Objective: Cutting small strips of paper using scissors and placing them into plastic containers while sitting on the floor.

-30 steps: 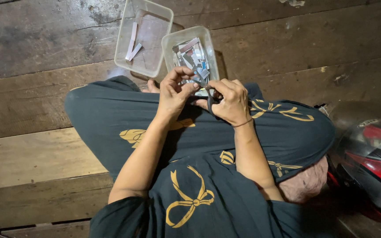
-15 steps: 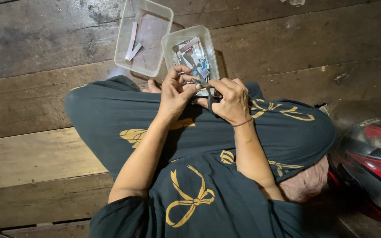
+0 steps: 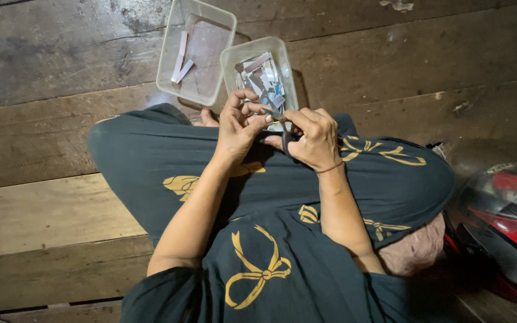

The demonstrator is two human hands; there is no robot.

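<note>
I sit cross-legged on a wooden floor, hands together over my lap. My right hand (image 3: 311,137) grips a small pair of dark scissors (image 3: 282,128), fingers through the handles. My left hand (image 3: 239,122) pinches a small thin piece at the blades; the piece is too small to make out. Just beyond my hands stands a clear plastic tub (image 3: 287,63) holding several small cut strips and scraps (image 3: 261,78). A second clear tub (image 3: 169,78) to its left holds two pale strips (image 3: 181,60).
Dark worn floorboards (image 3: 49,143) run across the view. A red and black helmet (image 3: 504,221) lies at my right side, close to my knee. My dark trousers with gold bow prints (image 3: 258,272) fill the lower middle.
Both hands stay at the same spot over the near tub; fingers shift slightly around the scissors. Nothing else has moved.
</note>
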